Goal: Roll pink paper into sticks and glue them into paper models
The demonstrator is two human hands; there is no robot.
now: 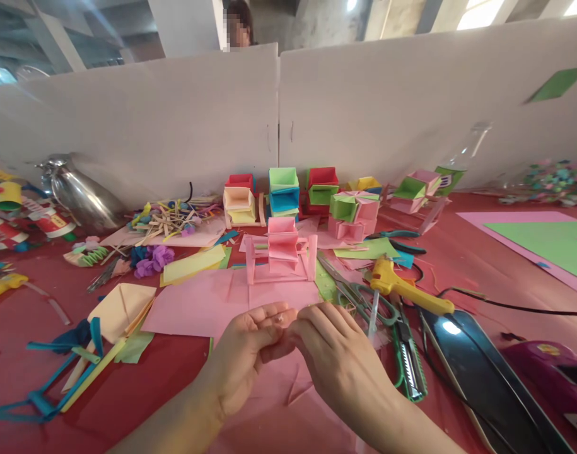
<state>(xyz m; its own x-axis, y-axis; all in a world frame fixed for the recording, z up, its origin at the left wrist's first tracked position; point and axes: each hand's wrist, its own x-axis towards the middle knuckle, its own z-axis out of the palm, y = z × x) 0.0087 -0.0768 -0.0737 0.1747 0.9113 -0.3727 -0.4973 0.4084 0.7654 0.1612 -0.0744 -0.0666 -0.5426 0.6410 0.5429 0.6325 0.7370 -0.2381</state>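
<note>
A small pale speck (279, 318) sits on the curled fingers of the left hand (250, 347), which meet the bent fingers of the right hand (333, 343), perhaps to steady it; whether either grips it, I cannot tell. Beyond the fingers, a pink paper model (282, 251) stands on the worktop (127, 391), the glue gun (406, 289) to their right, both likely for easy reach.

Saw plain pale pink on a boxy folded-paper wheel (283, 244) and a flat, straight-edged pink paper sheet (193, 306). Noted green and pink wedges atop a round folded-paper cluster (354, 205). Found lime above blue and pale yellow on a stacked square-boxed paper wheel (284, 199). Noticed a bright-yellow pistol-shaped plastic glue gun (411, 291), a slim green-edged cutter (411, 359), ruffled purple paper flowers (154, 261) and a flat deep-red tabletop (122, 391).
</note>
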